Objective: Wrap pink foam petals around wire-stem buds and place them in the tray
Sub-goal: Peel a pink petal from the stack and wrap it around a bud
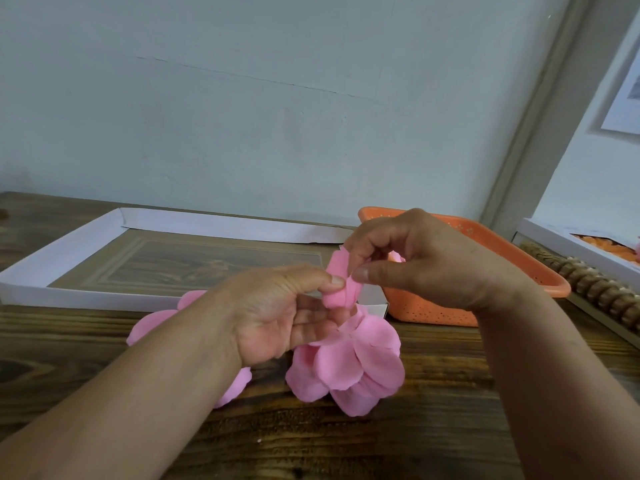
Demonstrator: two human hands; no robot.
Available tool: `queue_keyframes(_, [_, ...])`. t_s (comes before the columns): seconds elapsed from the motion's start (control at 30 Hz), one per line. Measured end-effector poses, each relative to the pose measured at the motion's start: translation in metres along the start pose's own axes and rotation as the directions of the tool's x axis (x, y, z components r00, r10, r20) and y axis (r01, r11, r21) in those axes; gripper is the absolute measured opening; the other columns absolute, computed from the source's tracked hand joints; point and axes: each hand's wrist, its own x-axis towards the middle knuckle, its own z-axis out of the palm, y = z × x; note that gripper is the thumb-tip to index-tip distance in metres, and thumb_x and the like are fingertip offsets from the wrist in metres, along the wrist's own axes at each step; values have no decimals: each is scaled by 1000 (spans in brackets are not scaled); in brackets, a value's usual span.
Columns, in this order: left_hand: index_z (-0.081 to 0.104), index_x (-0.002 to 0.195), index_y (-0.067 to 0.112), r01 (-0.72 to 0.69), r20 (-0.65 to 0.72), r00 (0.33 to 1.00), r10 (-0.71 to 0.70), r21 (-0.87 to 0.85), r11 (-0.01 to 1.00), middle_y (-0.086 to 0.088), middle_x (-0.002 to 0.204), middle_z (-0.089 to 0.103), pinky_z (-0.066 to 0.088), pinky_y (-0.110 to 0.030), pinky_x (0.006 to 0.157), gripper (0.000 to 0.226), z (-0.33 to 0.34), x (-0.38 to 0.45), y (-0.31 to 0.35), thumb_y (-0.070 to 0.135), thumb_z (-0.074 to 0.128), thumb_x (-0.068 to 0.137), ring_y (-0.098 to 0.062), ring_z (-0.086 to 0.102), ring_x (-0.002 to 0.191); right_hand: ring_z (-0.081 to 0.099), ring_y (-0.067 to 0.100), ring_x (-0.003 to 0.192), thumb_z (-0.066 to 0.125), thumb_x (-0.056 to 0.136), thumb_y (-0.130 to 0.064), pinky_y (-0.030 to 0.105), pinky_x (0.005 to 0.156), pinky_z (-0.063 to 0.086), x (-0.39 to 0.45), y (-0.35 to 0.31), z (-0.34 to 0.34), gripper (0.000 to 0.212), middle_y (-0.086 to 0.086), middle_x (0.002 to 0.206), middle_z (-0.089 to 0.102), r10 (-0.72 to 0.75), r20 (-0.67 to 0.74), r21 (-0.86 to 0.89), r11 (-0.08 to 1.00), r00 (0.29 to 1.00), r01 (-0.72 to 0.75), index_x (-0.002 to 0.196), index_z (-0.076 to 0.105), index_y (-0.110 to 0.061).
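So the white tray [62, 268] lies flat along the wall, wide and shallow, so finished buds can go in without crushing; none show in it yet. To the right of the tray sits the orange basket [512, 271], close by my working hand. Just in front of the tray the loose pink petals [349, 365] are fanned within easy reach. Above them my left hand [277, 313] pinches the half-rolled petal [341, 282] with my thumb to stop it springing loose, while my right hand [426, 258] pinches its top edge to curl it round. The wire stem is hidden.
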Motion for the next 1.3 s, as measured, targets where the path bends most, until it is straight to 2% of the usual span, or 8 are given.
queue_keyframes(0.4, [55, 92, 9, -131, -46, 990, 134, 61, 990, -14, 70, 71, 53, -20, 46, 16, 1, 0, 0, 1, 64, 82, -18, 67, 52, 55, 39, 65, 67, 76, 3, 50, 65, 47, 7, 4, 12, 9, 27, 76, 64, 28, -126, 2, 1000, 992, -27, 72, 64, -4])
queue_keyframes(0.6, [56, 95, 10, -189, -64, 978, 198, 130, 973, -13, 76, 73, 53, -21, 49, 43, 3, -1, -2, 13, 77, 57, -19, 69, 58, 51, 22, 57, 68, 75, 3, 45, 57, 46, 9, 6, 15, 10, 20, 68, 64, 54, -150, 33, 998, 987, -50, 70, 65, -6])
queue_keyframes(0.7, [57, 98, 9, -211, -131, 965, 227, 127, 969, -11, 73, 73, 52, -20, 48, 32, 4, 2, -3, 8, 75, 72, -18, 69, 56, 49, 9, 57, 69, 75, 4, 33, 55, 44, 13, 7, 21, 16, 5, 68, 62, 58, -172, 71, 996, 983, -46, 73, 64, -11])
queue_keyframes(0.77, [57, 99, 9, -228, -154, 960, 235, 58, 972, -8, 67, 72, 53, -20, 47, 27, 2, 4, -1, 9, 71, 75, -16, 68, 54, 52, 13, 57, 70, 76, 3, 24, 57, 45, 16, 9, 23, 24, 0, 81, 64, 80, -277, 201, 979, 957, -23, 83, 62, -18])
queue_keyframes(0.87, [55, 96, 10, -252, -183, 956, 229, -116, 961, -6, 64, 70, 51, -18, 44, 23, -2, 6, 3, 11, 67, 77, -12, 67, 51, 61, 33, 65, 68, 78, 0, 31, 55, 47, 21, 11, 30, 14, 8, 73, 67, 148, -520, 311, 950, 841, 25, 76, 63, -13])
queue_keyframes(0.97, [54, 102, 12, -258, -190, 958, 217, -227, 939, -3, 64, 70, 45, -13, 40, 19, -5, 9, 6, 13, 63, 84, -8, 65, 49, 59, 30, 60, 69, 76, -4, 33, 52, 46, 25, 11, 46, 12, 15, 63, 64, 120, -577, 215, 977, 808, 8, 66, 63, -6])
queue_keyframes(1.1, [54, 102, 18, -268, -219, 951, 218, -237, 934, 7, 56, 60, 34, -12, 37, 17, -8, 13, 5, 21, 61, 87, -2, 52, 42, 56, 9, 64, 72, 74, -20, 33, 63, 49, 25, 4, 68, 14, 0, 69, 63, -56, -590, -83, 996, 806, 9, 74, 66, -8])
queue_keyframes(1.3, [57, 114, 17, -303, -223, 942, 251, -241, 922, 0, 79, 60, 40, -30, 75, 38, -9, 21, 0, 26, 66, 78, -13, 50, 75, 57, 28, 65, 73, 74, -19, 49, 63, 50, 27, -1, 90, 22, 8, 71, 60, -263, -643, -427, 903, 720, -52, 72, 59, -3])
